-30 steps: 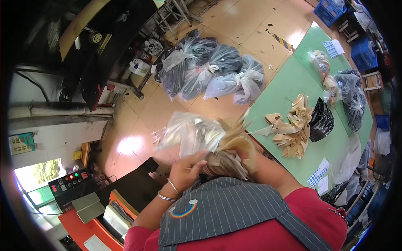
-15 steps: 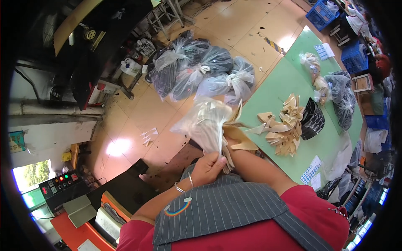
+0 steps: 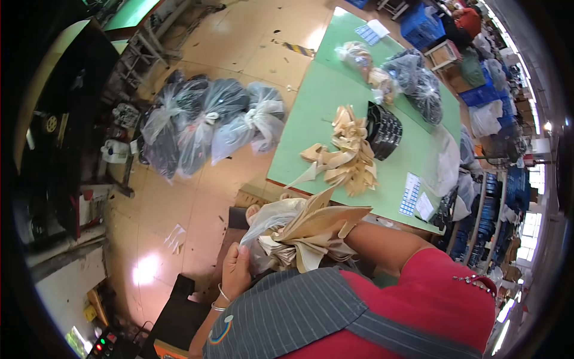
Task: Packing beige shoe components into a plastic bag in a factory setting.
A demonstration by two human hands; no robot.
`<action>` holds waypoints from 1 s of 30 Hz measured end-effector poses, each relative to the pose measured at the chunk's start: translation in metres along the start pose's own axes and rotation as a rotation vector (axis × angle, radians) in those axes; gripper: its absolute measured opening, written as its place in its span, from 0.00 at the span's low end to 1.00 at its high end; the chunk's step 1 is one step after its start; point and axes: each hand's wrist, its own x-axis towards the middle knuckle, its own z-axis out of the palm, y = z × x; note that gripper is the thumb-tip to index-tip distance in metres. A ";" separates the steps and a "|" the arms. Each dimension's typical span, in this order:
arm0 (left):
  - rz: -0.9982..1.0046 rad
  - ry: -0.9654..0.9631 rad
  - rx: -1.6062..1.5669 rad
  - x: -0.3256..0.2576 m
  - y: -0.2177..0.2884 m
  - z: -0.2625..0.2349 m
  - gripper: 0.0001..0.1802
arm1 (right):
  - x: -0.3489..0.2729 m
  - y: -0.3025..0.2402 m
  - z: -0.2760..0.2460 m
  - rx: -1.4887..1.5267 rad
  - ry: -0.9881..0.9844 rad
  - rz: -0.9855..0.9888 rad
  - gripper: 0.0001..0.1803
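Note:
Close to my apron, my left hand [image 3: 236, 266] is closed on the edge of a clear plastic bag [image 3: 272, 216]. White and cream cut pieces [image 3: 281, 248] show at the bag's mouth. A fanned bundle of tan cut pieces [image 3: 323, 222], thin and curved like sheet material, lies over and beside them. My right forearm reaches in behind this bundle, which hides the right hand and its fingers. Whether the tan pieces are inside the bag or only against it, I cannot tell.
Ahead right, a green table [image 3: 299, 128] bears a heap of tan pieces [image 3: 350, 155], black curved pieces [image 3: 384, 130], filled bags [image 3: 415, 84] and printed sheets [image 3: 410, 192]. Tied plastic bags [image 3: 209, 119] stand on the floor. Lower left is a control box [image 3: 106, 344] with lights.
The view has turned right. The bag has come down toward my apron, its contents now showing at the mouth. The tan bundle, mostly hidden behind the bag before, is now spread in sight.

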 end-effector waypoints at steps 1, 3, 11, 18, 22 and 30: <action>-0.026 -0.067 -0.030 0.001 -0.002 0.003 0.15 | 0.001 0.006 -0.005 -0.048 0.024 -0.054 0.14; -0.042 -0.062 -0.031 0.008 0.000 0.023 0.15 | 0.027 0.028 0.003 -0.130 0.070 -0.164 0.14; -0.117 -0.052 0.111 0.024 0.013 0.005 0.10 | 0.143 0.098 0.012 -0.471 0.174 -0.637 0.13; -0.143 0.406 -0.354 0.032 0.026 -0.073 0.12 | 0.067 -0.047 -0.014 -0.637 0.244 0.091 0.23; 0.042 0.335 -0.285 0.005 0.073 -0.053 0.12 | 0.013 -0.066 -0.173 -1.073 1.234 0.310 0.41; -0.115 0.517 -0.257 -0.020 0.059 -0.076 0.13 | 0.029 -0.054 -0.227 -1.002 1.532 0.772 0.54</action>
